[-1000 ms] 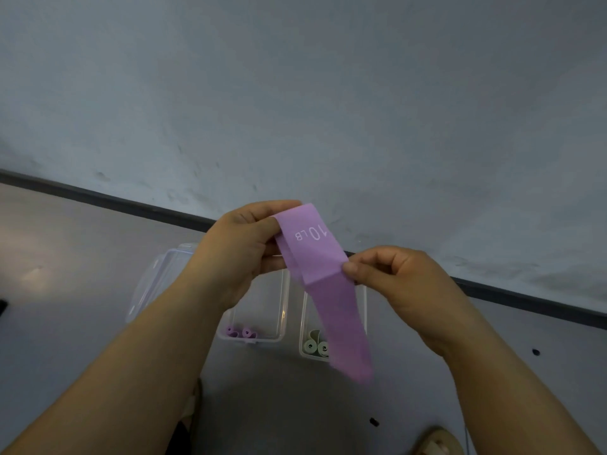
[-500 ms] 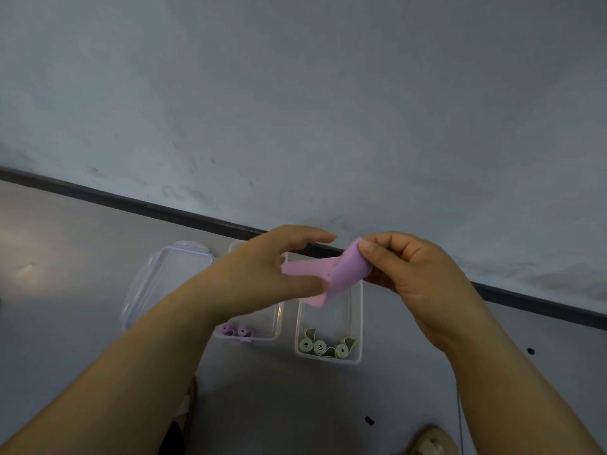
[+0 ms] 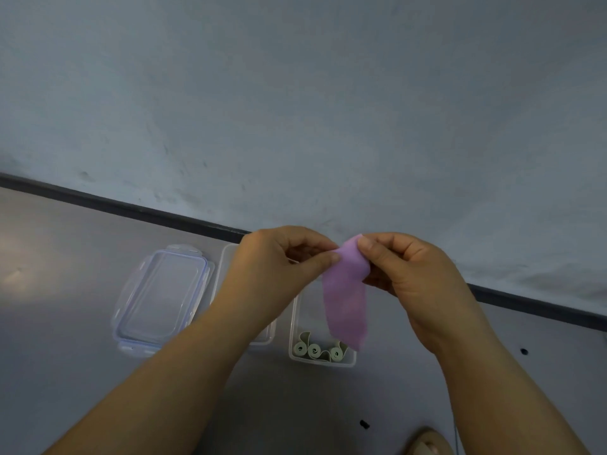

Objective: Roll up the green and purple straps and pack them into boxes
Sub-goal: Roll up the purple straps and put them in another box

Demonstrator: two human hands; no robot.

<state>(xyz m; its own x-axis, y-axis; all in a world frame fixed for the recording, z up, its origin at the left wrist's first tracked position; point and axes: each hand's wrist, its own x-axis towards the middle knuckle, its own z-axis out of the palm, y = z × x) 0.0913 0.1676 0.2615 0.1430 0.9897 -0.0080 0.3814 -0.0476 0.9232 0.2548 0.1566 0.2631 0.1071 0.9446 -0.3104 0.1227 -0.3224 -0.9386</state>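
Note:
A purple strap [image 3: 346, 300] hangs in the air above the floor, its top end pinched by both hands. My left hand [image 3: 272, 270] holds the top left corner between thumb and forefinger. My right hand [image 3: 407, 274] pinches the top right edge. Below the strap stands a clear box [image 3: 293, 323] holding three rolled green straps [image 3: 317, 350]. To its left a second clear box [image 3: 224, 267] is mostly hidden behind my left wrist.
A clear lid with bluish clips [image 3: 161, 298] lies flat to the left of the boxes. A dark skirting strip [image 3: 108, 202] runs along the foot of the grey wall. A sandalled foot [image 3: 427, 444] shows at the bottom right.
The strap was bunched sideways between my hands half a second ago; now its lower end hangs straight down over the green box. Both hands have shifted slightly right.

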